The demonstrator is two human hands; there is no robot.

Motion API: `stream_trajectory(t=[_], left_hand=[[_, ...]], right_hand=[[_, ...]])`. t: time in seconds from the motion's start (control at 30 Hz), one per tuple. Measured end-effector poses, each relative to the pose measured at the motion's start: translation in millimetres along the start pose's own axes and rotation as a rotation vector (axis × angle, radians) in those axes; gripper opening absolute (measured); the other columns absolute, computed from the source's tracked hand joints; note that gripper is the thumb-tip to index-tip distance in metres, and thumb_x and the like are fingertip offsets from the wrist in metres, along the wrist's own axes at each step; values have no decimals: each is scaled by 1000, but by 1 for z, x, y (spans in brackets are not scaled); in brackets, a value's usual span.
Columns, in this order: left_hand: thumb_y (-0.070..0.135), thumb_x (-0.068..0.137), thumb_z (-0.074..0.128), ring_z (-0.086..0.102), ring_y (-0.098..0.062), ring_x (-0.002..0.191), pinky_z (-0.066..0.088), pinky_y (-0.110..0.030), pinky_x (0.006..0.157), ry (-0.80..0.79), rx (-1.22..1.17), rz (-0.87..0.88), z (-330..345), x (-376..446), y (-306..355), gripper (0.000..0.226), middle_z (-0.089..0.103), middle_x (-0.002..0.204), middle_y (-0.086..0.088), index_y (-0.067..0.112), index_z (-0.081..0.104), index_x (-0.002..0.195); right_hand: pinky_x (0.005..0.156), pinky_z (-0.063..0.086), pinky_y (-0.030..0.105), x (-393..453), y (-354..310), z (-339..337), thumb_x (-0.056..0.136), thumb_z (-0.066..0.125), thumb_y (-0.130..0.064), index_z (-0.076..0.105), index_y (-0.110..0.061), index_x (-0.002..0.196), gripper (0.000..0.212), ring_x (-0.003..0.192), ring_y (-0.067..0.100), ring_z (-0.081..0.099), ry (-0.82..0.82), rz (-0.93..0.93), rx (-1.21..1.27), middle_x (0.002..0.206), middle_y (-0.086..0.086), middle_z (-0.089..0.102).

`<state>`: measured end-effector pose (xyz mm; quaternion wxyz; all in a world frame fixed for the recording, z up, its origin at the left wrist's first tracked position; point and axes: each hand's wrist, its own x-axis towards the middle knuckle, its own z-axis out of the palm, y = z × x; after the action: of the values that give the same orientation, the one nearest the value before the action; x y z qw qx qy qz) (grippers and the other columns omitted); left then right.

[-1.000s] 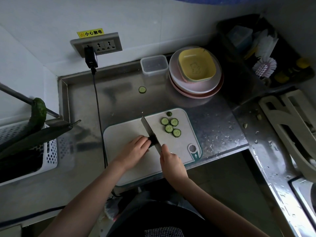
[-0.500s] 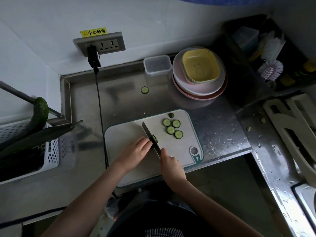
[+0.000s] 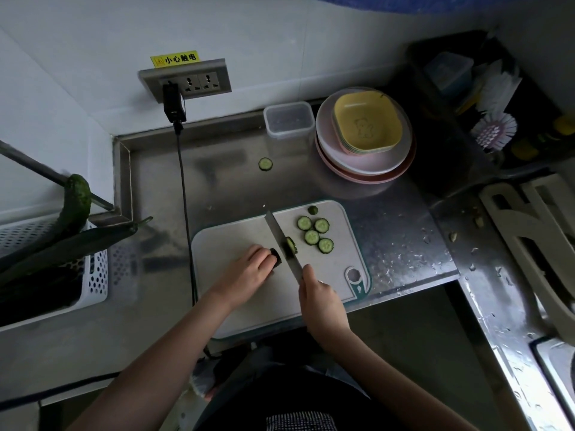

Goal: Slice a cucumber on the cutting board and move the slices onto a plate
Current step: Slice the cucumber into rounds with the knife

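Fingers of my left hand [image 3: 249, 272] curl over the short cucumber stub [image 3: 276, 256] and hold it down on the white cutting board [image 3: 230, 244], while my right hand [image 3: 320, 301] grips the handle of the knife [image 3: 281, 244]. Its blade stands between the stub and a fresh slice [image 3: 291, 245] that leans on its right face. Four slices [image 3: 315, 234] lie flat further right on the board, one lies alone on the steel counter [image 3: 265, 164], and the stacked plates [image 3: 365, 163] stand behind the board.

A dim steel counter [image 3: 217, 181] meets white walls [image 3: 280, 42] in a corner, with a socket strip [image 3: 199, 81] under a yellow label [image 3: 175, 59].
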<state>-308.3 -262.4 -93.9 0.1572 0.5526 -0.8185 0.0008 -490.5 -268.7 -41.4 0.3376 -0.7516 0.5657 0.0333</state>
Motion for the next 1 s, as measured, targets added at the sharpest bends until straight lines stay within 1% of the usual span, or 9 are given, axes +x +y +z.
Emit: stream_trajectory(t=[0.07,0.27,0.37,0.43,0.53,0.6,0.73,0.83,1.0], left_hand=[[16,86,45,48,-22,91,53,-32,62,-3,8,1,0,0,0,25,61,90,-10,2,65,89],[10,83,46,49,-23,94,55,-36,67,-21,-47,-35,1,0,1,23,61,92,-10,2,65,91],[12,85,45,49,-22,94,55,-35,69,-8,-59,-33,1,-1,0,24,62,93,-11,2,65,91],[14,86,46,48,-21,95,54,-33,68,11,-53,-33,0,-1,0,25,62,92,-11,1,66,89],[14,85,53,48,-21,95,55,-34,67,8,-56,-38,0,-2,0,19,61,93,-12,1,66,89],[14,84,55,47,-22,95,55,-34,68,4,-63,-44,0,-2,-1,18,61,92,-13,0,66,88],[20,87,43,48,-21,93,54,-34,69,-4,-60,-57,-1,-1,-1,31,62,91,-11,1,67,88],[21,87,43,47,-21,94,55,-33,67,-15,-63,-65,-2,-1,0,31,62,91,-11,1,67,89],[19,88,48,48,-21,96,56,-34,68,-9,-86,-86,-3,-1,-1,28,62,92,-12,0,67,92]], right_hand=[[53,36,37,1,-2,1,101,32,-18,34,-12,104,7,71,36,60,-4,2,5,76,12,57],[57,38,38,0,0,8,101,31,-19,34,-12,105,8,79,38,62,-59,9,-44,87,18,64],[55,37,37,0,1,7,101,32,-18,34,-12,105,8,73,36,60,-19,13,-31,77,14,59],[53,36,37,2,-1,6,101,32,-17,34,-12,103,6,64,33,53,11,8,-2,70,9,51],[52,39,37,4,-5,7,101,32,-18,33,-13,101,5,61,28,48,5,-15,-7,69,7,50],[53,41,37,4,-6,9,101,32,-18,33,-14,103,5,61,28,48,1,-21,-24,70,6,50],[54,40,37,5,-7,9,101,32,-17,35,-12,107,9,65,31,54,-1,-29,-29,73,10,55],[55,40,38,6,-8,11,101,32,-17,36,-12,109,10,74,36,62,-2,-30,-35,82,15,63],[56,39,37,8,-9,13,101,32,-18,35,-12,109,10,77,36,63,-14,-30,-27,84,15,64]])
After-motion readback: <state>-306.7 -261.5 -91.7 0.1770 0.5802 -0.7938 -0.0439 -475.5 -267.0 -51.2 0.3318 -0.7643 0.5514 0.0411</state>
